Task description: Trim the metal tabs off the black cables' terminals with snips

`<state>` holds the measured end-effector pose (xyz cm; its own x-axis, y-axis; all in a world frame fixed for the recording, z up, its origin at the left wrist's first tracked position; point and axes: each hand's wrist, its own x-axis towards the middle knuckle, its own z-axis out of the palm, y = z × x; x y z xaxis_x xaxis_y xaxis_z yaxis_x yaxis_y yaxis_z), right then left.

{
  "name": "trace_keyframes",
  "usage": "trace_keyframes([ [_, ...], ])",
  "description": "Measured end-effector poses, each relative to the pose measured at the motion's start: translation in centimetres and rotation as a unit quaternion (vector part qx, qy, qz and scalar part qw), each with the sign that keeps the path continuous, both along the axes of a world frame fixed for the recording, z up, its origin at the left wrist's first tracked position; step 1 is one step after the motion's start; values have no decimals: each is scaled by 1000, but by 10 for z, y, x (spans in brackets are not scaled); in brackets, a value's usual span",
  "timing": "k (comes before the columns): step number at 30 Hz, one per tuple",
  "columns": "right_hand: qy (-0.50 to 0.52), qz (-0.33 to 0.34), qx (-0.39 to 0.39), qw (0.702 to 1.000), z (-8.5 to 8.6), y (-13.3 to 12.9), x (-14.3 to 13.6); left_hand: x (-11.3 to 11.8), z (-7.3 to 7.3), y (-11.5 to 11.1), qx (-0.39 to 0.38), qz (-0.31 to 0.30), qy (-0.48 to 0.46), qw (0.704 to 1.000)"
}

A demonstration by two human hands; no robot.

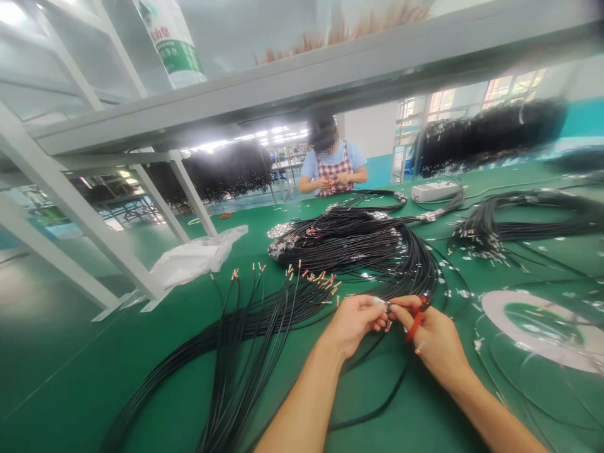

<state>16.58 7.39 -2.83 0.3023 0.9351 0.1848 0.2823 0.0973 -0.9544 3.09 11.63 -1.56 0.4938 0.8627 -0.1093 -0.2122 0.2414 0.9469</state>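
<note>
My left hand (352, 324) is closed in a pinch on the end of a black cable (388, 309), where a bit of exposed copper hangs below the fingers. My right hand (438, 343) meets it there, thumb and forefinger at the same cable end. Red-handled scissors (414, 328) sit in the right hand, a red loop around the fingers; their blades are hidden. Left of my hands, a fan of black cables (231, 333) with stripped copper ends lies on the green table (155, 340). Just beyond is a large coiled bundle of black cables (349, 242) with small white tags.
A white ring-shaped reel (500, 314) lies at right, near another cable coil (533, 214). A power strip (434, 190) and plastic bag (198, 255) are farther back. A shelf beam (283, 85) crosses overhead. Across the table, a person (335, 167) in a checked apron works.
</note>
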Motion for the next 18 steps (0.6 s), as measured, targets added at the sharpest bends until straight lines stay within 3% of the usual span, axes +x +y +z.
trace_keyframes([
  [12, -17, 4, 15, 1000, -7, -1, 6, 2, -3, -2, 22, 14, -20, 999],
  [18, -41, 19, 1, 999, -5, 2, 7, 4, -4, -1, 57, 61, 20, 996],
])
